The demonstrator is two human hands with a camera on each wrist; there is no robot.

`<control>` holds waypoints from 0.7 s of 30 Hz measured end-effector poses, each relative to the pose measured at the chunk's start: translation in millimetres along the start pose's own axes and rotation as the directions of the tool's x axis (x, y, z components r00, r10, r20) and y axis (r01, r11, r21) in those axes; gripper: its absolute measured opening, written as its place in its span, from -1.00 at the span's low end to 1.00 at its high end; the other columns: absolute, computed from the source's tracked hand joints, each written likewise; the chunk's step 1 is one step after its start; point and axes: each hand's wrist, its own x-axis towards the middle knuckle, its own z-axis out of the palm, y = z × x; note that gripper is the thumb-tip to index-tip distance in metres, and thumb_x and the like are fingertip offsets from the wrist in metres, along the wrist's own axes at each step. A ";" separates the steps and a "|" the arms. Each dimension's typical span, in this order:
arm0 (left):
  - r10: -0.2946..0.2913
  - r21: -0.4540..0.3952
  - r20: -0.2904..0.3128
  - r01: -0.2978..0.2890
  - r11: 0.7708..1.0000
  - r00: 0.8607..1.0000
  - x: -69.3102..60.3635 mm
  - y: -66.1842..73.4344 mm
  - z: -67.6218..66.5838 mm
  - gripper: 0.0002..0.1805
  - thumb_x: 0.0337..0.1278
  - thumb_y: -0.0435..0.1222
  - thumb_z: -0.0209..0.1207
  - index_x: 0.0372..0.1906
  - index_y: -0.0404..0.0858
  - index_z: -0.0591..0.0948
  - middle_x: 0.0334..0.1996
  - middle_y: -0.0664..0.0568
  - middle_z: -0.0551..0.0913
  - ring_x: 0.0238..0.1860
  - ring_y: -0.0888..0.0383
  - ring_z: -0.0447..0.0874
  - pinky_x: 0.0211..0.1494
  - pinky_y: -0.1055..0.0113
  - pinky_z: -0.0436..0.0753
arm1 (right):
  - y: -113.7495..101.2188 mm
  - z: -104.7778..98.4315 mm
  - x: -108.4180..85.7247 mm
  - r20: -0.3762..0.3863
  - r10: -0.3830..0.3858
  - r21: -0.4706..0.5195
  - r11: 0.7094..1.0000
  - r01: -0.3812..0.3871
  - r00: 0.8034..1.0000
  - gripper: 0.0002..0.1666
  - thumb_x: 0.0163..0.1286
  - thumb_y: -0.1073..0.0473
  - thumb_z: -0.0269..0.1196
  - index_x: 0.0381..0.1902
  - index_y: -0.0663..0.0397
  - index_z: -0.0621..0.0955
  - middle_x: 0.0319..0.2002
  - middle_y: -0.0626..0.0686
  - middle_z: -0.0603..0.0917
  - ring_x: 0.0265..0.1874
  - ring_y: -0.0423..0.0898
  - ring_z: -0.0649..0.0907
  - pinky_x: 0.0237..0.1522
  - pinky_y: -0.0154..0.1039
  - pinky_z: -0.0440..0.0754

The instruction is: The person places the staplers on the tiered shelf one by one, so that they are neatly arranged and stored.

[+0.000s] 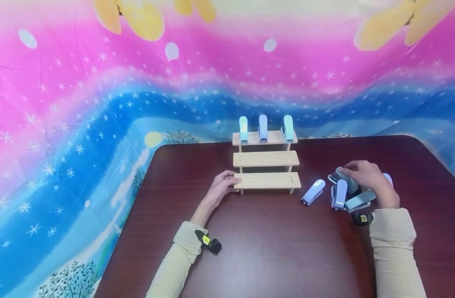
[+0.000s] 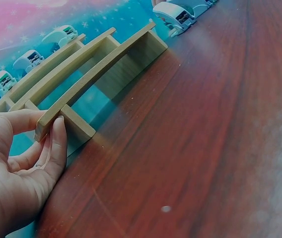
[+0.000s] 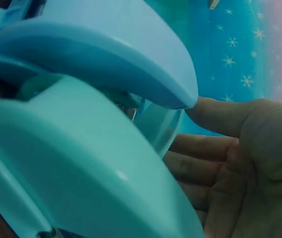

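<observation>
A three-tier wooden stand [image 1: 266, 180] rises near the middle of the table. My left hand [image 1: 221, 188] pinches the left end of its lowest shelf between thumb and fingers, as the left wrist view also shows. To the right lies a cluster of staplers, where my right hand [image 1: 370, 178] grips a pale green stapler [image 1: 348, 185] at the back. A purple stapler [image 1: 340, 194] and another green stapler [image 1: 359, 201] lie in front, hiding part of the grip in the right wrist view. Another purple stapler [image 1: 313, 191] sits apart, left of the cluster.
On the top shelf stand a green stapler [image 1: 243, 129], a purple stapler [image 1: 262, 128] and a second green stapler [image 1: 288, 128]. Behind the right hand a purple stapler [image 1: 388, 179] partly shows. A patterned cloth [image 1: 227, 82] hangs beyond the dark table [image 1: 272, 248].
</observation>
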 end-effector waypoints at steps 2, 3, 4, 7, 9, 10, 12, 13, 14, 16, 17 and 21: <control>0.000 -0.006 0.000 0.000 1.000 1.000 -0.2 -1.3 -0.2 -0.68 0.25 -0.47 0.27 0.06 -0.44 0.51 -0.24 -0.08 0.69 -0.30 0.15 0.69 -0.25 0.37 0.73 | 0.0 0.7 -0.8 0.001 -0.001 0.012 1.000 0.001 1.000 -0.26 0.66 -0.06 0.06 0.27 0.65 0.41 0.10 0.62 0.50 -0.15 0.33 0.65 -0.17 0.18 0.72; 0.000 -0.008 -0.001 0.000 1.000 1.000 -0.6 -1.4 -0.1 -0.68 0.25 -0.47 0.27 0.06 -0.44 0.50 -0.24 -0.08 0.70 -0.31 0.15 0.68 -0.25 0.37 0.73 | 0.2 0.9 -1.4 0.003 -0.005 0.018 1.000 0.005 1.000 -0.28 0.66 -0.04 0.06 0.27 0.65 0.41 0.09 0.62 0.52 -0.19 0.29 0.67 -0.19 0.16 0.74; 0.000 -0.008 0.000 0.000 1.000 1.000 -0.7 -1.5 -0.1 -0.68 0.26 -0.47 0.27 0.06 -0.44 0.51 -0.24 -0.07 0.70 -0.30 0.15 0.69 -0.25 0.37 0.73 | 0.3 1.0 -1.9 0.007 -0.009 0.021 1.000 0.008 1.000 -0.29 0.65 -0.02 0.08 0.27 0.65 0.40 0.07 0.61 0.53 -0.22 0.27 0.70 -0.20 0.13 0.75; 0.004 -0.006 0.001 -0.004 1.000 1.000 -1.3 -1.0 0.4 -0.69 0.26 -0.47 0.27 0.06 -0.44 0.51 -0.24 -0.07 0.70 -0.31 0.15 0.69 -0.25 0.37 0.73 | 1.2 0.0 -4.3 0.049 -0.017 0.039 0.999 0.015 0.999 -0.31 0.61 0.05 0.13 0.31 0.65 0.36 0.07 0.59 0.52 -0.19 0.26 0.66 -0.23 0.08 0.76; 0.008 -0.002 0.001 -0.008 1.000 1.000 -1.9 0.0 0.8 -0.69 0.27 -0.47 0.26 0.06 -0.45 0.51 -0.24 -0.07 0.70 -0.31 0.16 0.68 -0.26 0.38 0.73 | 1.9 -1.0 -5.2 0.082 -0.018 0.038 0.999 0.015 0.996 -0.28 0.57 0.08 0.17 0.34 0.67 0.31 0.09 0.60 0.50 -0.15 0.28 0.63 -0.23 0.05 0.76; 0.008 0.000 0.001 -0.008 1.000 1.000 -2.0 0.2 0.9 -0.69 0.27 -0.47 0.26 0.06 -0.44 0.51 -0.24 -0.07 0.69 -0.31 0.16 0.68 -0.26 0.38 0.73 | 2.2 -1.5 -5.3 0.097 -0.017 0.041 0.999 0.013 0.995 -0.26 0.56 0.10 0.19 0.34 0.68 0.28 0.10 0.61 0.49 -0.14 0.30 0.62 -0.23 0.05 0.75; 0.008 0.002 0.000 -0.008 1.000 1.000 -2.3 0.6 1.0 -0.69 0.27 -0.47 0.26 0.06 -0.44 0.51 -0.24 -0.07 0.69 -0.31 0.16 0.68 -0.26 0.39 0.72 | 2.9 -1.8 -5.0 0.116 -0.009 0.042 0.999 0.005 0.993 -0.23 0.54 0.12 0.21 0.35 0.70 0.26 0.11 0.62 0.47 -0.12 0.32 0.61 -0.22 0.06 0.75; 0.007 0.003 -0.001 -0.007 1.000 1.000 -2.4 0.9 1.0 -0.69 0.26 -0.47 0.26 0.06 -0.44 0.51 -0.24 -0.07 0.69 -0.31 0.16 0.68 -0.27 0.39 0.72 | 3.1 -1.7 -4.1 0.112 -0.013 0.030 0.999 0.010 0.994 -0.23 0.53 0.12 0.22 0.34 0.72 0.26 0.11 0.64 0.47 -0.13 0.33 0.62 -0.21 0.07 0.75; 0.007 0.004 -0.001 -0.007 1.000 1.000 -2.5 1.2 1.1 -0.69 0.27 -0.47 0.26 0.06 -0.45 0.51 -0.25 -0.07 0.69 -0.32 0.16 0.68 -0.27 0.40 0.72 | 3.2 -1.5 -3.3 0.104 -0.015 0.024 1.000 0.013 0.994 -0.24 0.52 0.12 0.23 0.33 0.72 0.28 0.10 0.63 0.48 -0.14 0.33 0.62 -0.21 0.08 0.74; 0.008 0.004 -0.001 -0.008 1.000 1.000 -2.5 1.5 1.0 -0.70 0.27 -0.48 0.26 0.06 -0.45 0.51 -0.25 -0.06 0.69 -0.32 0.16 0.68 -0.28 0.40 0.72 | 3.0 -0.9 -1.9 0.080 -0.018 0.011 1.000 0.017 0.997 -0.26 0.51 0.13 0.25 0.30 0.73 0.33 0.09 0.63 0.50 -0.14 0.32 0.62 -0.21 0.09 0.74; 0.008 0.003 -0.001 -0.008 1.000 1.000 -2.5 1.6 1.1 -0.70 0.27 -0.48 0.26 0.05 -0.45 0.51 -0.25 -0.06 0.69 -0.32 0.16 0.68 -0.28 0.40 0.72 | 2.9 -0.6 -1.2 0.062 -0.024 -0.002 1.000 0.024 0.998 -0.27 0.50 0.14 0.26 0.27 0.73 0.35 0.08 0.63 0.51 -0.15 0.33 0.61 -0.22 0.10 0.73; 0.007 0.000 -0.001 -0.007 1.000 1.000 -2.6 2.1 1.3 -0.70 0.27 -0.49 0.25 0.05 -0.45 0.51 -0.26 -0.05 0.69 -0.32 0.16 0.68 -0.27 0.39 0.72 | 0.0 -1.3 -0.2 -0.022 -0.039 -0.028 0.999 0.038 0.999 -0.35 0.47 0.19 0.28 0.20 0.74 0.42 0.02 0.63 0.55 -0.17 0.34 0.60 -0.23 0.16 0.71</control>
